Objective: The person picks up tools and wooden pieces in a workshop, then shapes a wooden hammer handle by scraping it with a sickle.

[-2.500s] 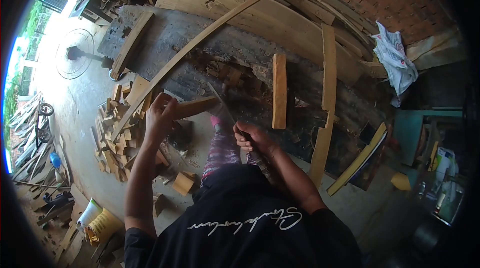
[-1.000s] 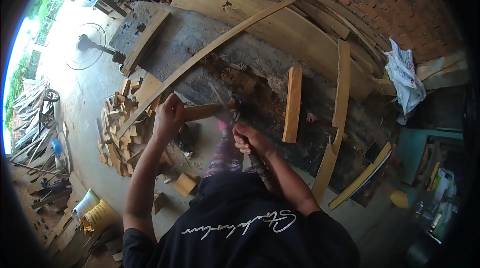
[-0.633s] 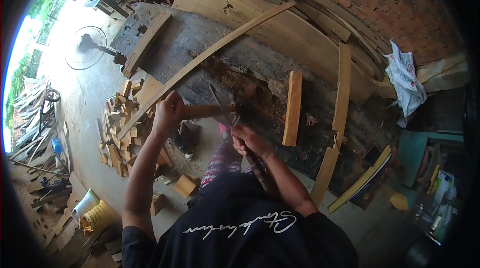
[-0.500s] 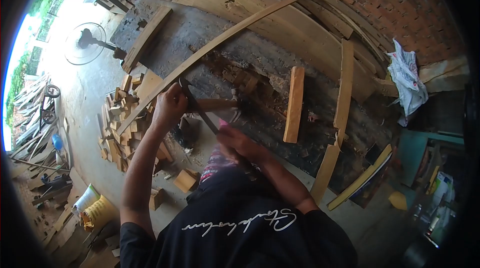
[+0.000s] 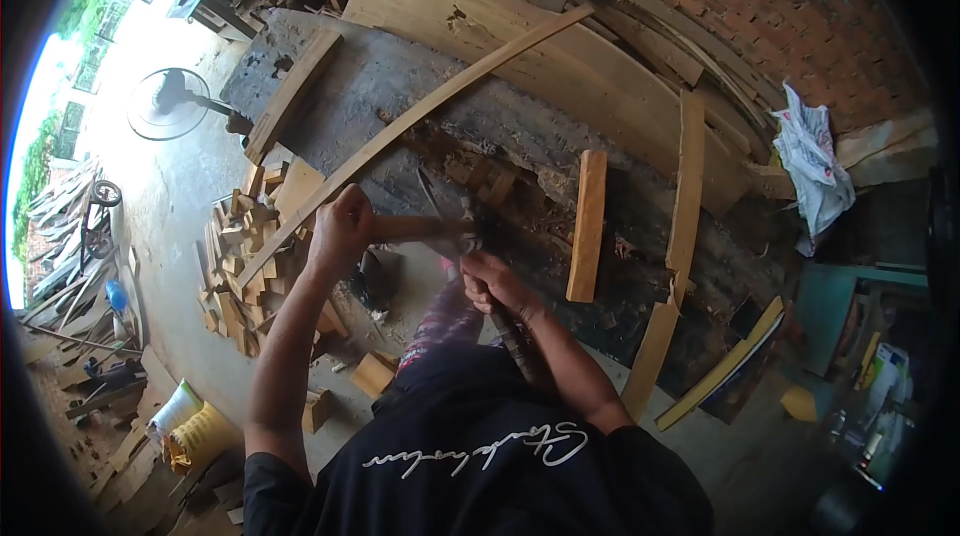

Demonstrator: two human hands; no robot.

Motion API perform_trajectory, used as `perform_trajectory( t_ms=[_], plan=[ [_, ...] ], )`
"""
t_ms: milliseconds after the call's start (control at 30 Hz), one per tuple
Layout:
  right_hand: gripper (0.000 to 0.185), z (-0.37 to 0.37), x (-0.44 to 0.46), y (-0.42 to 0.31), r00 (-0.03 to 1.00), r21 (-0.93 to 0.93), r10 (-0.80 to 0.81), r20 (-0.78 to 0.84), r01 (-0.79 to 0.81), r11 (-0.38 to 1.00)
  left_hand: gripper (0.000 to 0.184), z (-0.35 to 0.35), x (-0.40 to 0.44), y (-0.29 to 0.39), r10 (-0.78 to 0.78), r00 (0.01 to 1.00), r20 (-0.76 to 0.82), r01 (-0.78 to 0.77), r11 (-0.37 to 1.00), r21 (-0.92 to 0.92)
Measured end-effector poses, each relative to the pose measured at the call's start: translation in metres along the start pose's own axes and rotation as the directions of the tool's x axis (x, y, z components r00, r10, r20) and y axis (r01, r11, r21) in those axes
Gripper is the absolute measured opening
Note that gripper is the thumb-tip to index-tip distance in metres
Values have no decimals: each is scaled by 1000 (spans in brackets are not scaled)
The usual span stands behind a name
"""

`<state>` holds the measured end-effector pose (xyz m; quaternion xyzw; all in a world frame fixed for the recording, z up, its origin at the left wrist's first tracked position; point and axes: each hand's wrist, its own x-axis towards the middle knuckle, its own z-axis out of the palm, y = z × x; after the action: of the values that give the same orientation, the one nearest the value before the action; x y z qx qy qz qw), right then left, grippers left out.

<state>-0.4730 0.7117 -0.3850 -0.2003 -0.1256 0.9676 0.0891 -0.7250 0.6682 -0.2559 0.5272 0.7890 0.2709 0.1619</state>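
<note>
My left hand (image 5: 342, 225) is closed around the end of a wooden handle that belongs to what looks like a hammer (image 5: 418, 229). Its dark metal head points right, just above my other hand. My right hand (image 5: 496, 286) grips a long dark tool with a narrow, slightly curved blade (image 5: 430, 192) and a long handle (image 5: 515, 344) running back toward my body. The blade crosses close to the hammer's head; whether they touch, I cannot tell. Beyond both hands lies a dark, rough worktop (image 5: 375, 66) with a hollow holding wood scraps.
A long wooden strip (image 5: 430, 126) lies diagonally across the worktop. To the right are a short wooden block (image 5: 587, 226) and a notched strip (image 5: 687, 186). Cut wood pieces (image 5: 238, 281) are heaped on the floor at left, near a standing fan (image 5: 168, 104).
The blade has turned and moved away from my left hand, its tip now further right. My right hand has shifted slightly right. The hammer stays in my left hand.
</note>
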Motion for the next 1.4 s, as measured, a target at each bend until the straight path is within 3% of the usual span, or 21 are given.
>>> perform_trajectory(
  t_ms=[67, 100, 200, 233, 400, 467, 533, 600, 667, 733, 767, 1067, 1133, 1267, 1300, 1400],
  plan=[
    [28, 29, -9, -1, 995, -307, -86, -52, 66, 949, 13, 2, 1, 0, 2, 1000, 18, -2, 1000, 30],
    [28, 41, -12, 1, 996, -350, -80, 35, 88, 933, 14, 0, 3, 8, -26, 998, 50, 24, 999, 38],
    [28, 56, -20, -4, 997, -388, -62, 42, 73, 919, 13, -1, 8, 12, -34, 996, 81, 29, 997, 65],
    [29, 37, -14, -4, 997, -285, -72, -4, 68, 956, 13, 0, 8, 7, -24, 997, 67, 21, 999, 43],
    [30, 29, -13, -2, 994, -283, -75, -82, 49, 958, 12, 4, 10, -5, -54, 996, 65, 53, 999, 7],
    [30, 54, -19, -4, 996, -402, -73, 50, 87, 911, 12, 1, 13, 3, -72, 992, 103, 69, 997, 35],
    [30, 37, -15, 1, 994, -366, -80, 80, 104, 925, 13, -2, 12, 6, -68, 994, 87, 64, 997, 52],
    [21, 3, -4, 0, 998, -10, -50, -47, 49, 999, 13, -1, 13, 0, -27, 998, 56, 25, 999, 36],
    [22, 0, -3, -3, 999, -131, -44, -31, 39, 991, 13, -1, 14, -1, -26, 999, 47, 24, 999, 49],
    [33, 25, -8, -3, 995, -311, -99, -33, 84, 947, 13, 1, 14, -4, -58, 996, 68, 57, 998, 21],
    [35, 42, -14, -4, 995, -304, -86, 41, 95, 948, 12, 1, 16, -1, -65, 994, 83, 61, 997, 53],
    [30, -1, -6, 7, 992, -236, -77, -100, 52, 970, 12, 2, 8, -21, -40, 998, 48, 39, 999, 29],
    [30, 11, -6, 2, 996, -291, -88, -16, 79, 953, 12, 2, 12, -19, -37, 998, 43, 35, 998, 46],
    [32, 0, -10, 7, 994, -245, -88, -69, 69, 967, 13, 1, 11, -15, -40, 998, 53, 38, 999, 32],
    [33, -4, -10, 2, 999, -96, -48, 6, 49, 994, 13, 0, 12, -15, -29, 999, 45, 28, 999, 30],
    [33, 0, -10, 6, 986, -299, -101, -132, 57, 952, 13, 2, 7, -23, -47, 997, 53, 46, 998, 33]
  ],
)
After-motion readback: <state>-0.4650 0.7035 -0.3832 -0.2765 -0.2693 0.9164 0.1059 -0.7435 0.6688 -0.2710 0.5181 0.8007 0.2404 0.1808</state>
